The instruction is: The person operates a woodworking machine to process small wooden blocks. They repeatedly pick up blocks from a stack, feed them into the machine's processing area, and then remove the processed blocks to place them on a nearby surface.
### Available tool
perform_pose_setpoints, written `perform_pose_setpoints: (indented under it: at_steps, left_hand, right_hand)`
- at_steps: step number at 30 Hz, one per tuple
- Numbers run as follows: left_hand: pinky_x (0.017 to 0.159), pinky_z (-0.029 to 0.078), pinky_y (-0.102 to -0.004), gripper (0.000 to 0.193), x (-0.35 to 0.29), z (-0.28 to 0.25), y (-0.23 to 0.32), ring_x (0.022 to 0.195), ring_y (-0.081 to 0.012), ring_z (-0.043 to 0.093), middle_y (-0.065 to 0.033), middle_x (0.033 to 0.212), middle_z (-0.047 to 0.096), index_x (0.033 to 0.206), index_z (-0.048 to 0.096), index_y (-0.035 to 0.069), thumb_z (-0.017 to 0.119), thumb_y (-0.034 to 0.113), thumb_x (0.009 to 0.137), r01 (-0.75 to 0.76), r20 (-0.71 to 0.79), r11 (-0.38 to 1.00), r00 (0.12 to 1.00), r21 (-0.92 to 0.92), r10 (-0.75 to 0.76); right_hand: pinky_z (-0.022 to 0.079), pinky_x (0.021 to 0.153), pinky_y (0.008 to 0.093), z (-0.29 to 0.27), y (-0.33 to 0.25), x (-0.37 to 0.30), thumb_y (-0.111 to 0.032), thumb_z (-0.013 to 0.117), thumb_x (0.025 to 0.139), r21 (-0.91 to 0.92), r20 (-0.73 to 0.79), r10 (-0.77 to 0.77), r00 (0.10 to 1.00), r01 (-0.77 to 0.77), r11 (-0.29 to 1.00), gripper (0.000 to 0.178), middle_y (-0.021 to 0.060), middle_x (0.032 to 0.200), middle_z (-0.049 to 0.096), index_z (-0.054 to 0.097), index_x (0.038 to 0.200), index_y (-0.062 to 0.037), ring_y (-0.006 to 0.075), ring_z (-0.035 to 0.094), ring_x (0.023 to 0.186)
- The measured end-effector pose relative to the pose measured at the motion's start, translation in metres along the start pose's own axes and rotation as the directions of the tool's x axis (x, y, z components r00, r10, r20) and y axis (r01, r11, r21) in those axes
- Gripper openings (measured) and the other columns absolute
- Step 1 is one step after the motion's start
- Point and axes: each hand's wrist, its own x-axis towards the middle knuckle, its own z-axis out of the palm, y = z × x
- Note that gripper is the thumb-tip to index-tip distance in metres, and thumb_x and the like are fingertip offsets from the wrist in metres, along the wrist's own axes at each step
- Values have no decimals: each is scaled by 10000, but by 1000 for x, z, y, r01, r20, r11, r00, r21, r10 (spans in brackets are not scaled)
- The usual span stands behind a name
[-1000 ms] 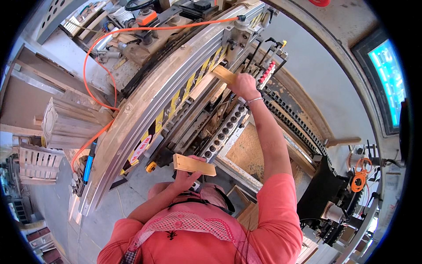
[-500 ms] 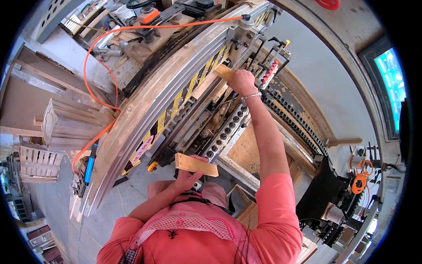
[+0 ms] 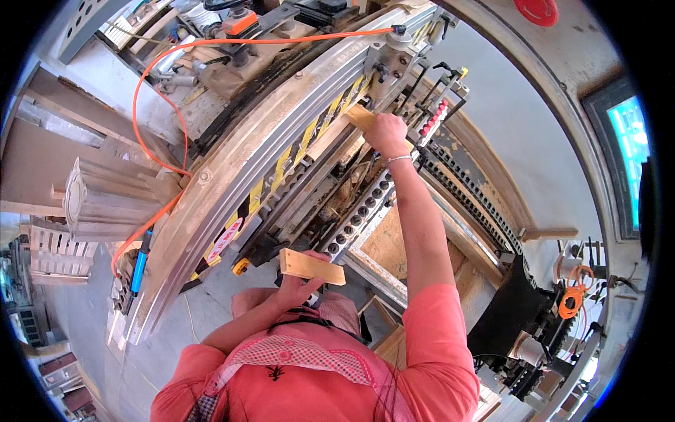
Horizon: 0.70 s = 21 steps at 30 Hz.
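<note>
My left hand (image 3: 298, 287) is closed around a short wooden block (image 3: 313, 267), held in front of my body. Small dark dots show on the block's end face. Stretched forward, my right hand (image 3: 386, 135) grips a piece of wood (image 3: 361, 117) at the far part of the woodworking machine. That piece lies by a long wooden strip (image 3: 328, 138), beside the machine's yellow-and-black striped rail (image 3: 281, 169). My right fingertips are partly hidden behind the hand. Under my right forearm runs a metal bar with a row of round dark holes (image 3: 363, 211).
An orange hose (image 3: 281, 41) loops over the curved metal beam (image 3: 211, 176) at left. A blue-handled tool (image 3: 140, 271) hangs at the beam's near end. Sawdust covers a board (image 3: 387, 243) inside the machine. A lit screen (image 3: 627, 155) stands at right, with a red button (image 3: 538, 10) above.
Both hands keep hold of their wood pieces and have barely moved. The view has shifted slightly.
</note>
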Motion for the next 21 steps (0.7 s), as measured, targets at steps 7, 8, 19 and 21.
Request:
perform_pose_setpoints:
  at_steps: [7,8,19,21]
  left_hand:
    - [900,419,-326,440,0,0,2,1065,-184,507,-108,1141,513,1174,412,23,608,20,780,-23,-9,1000,1000,-7,23]
    - [899,420,-325,438,1,-1,2,1063,-183,508,-105,1141,516,1173,416,24,613,29,781,-30,6,999,1000,34,30]
    - [883,431,-314,423,2,2,11,1038,-173,526,-88,1111,534,1160,449,20,634,67,782,2,28,997,1000,71,-4]
    - [882,432,-312,419,1,1,12,1040,-174,526,-89,1112,533,1156,450,18,632,57,781,2,27,998,1000,69,-4]
  right_hand:
    - [514,723,368,-3,-1,-1,-251,625,642,-17,5,-4,1000,4,1000,255,156,814,658,673,762,-31,297,641,801]
    - [516,695,363,-2,1,-2,-235,616,647,-22,-40,-24,999,23,999,217,143,790,655,667,734,-42,287,642,769]
    - [512,716,365,5,4,-3,-265,643,647,-21,-26,-65,998,64,998,257,151,793,652,661,755,-33,294,638,786]
    - [520,676,365,7,2,-4,-211,619,641,-26,-85,-75,994,73,997,176,141,760,651,666,707,-55,288,643,750]
